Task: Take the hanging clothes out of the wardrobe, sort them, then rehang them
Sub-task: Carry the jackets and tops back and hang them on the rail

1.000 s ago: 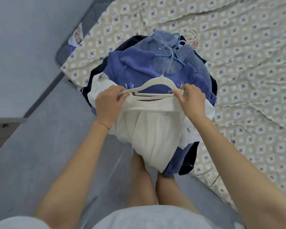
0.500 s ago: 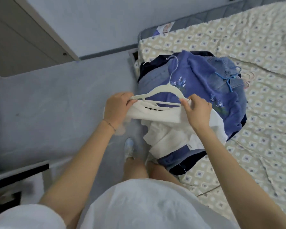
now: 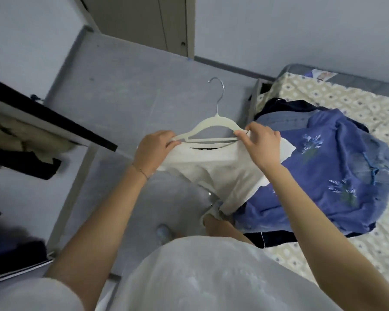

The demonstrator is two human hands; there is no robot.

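White top (image 3: 213, 167), on a cream hanger (image 3: 211, 123) with a metal hook (image 3: 219, 90). Held in the air over the floor, in front of the person, between the wardrobe on the left and the bed on the right; the hem trails down to the near edge of the pile.

Left hand (image 3: 153, 151): grip closed on the left end of the hanger, with the top's shoulder bunched under the fingers.
Right hand (image 3: 262, 142): grip pinched on the right end of the hanger and the fabric there.

Pile of clothes, on the bed: blue embroidered garment (image 3: 323, 176) uppermost, denim (image 3: 276, 123) and a dark navy piece (image 3: 276, 104) under it, a blue hanger (image 3: 373, 167) at the right side.

Progress, as judged: removal looks done for these pieces. Rehanging appears to have begun, with this top ready to go on the rail. The pile is left to do. A beige garment (image 3: 20, 135) and dark items show in the wardrobe (image 3: 54, 117); whether they are rehung or never taken out cannot be told.

Room: grey floor (image 3: 133, 86), pale walls, a door (image 3: 144, 19) at the far side. Bed (image 3: 346, 97) with a beige patterned sheet.
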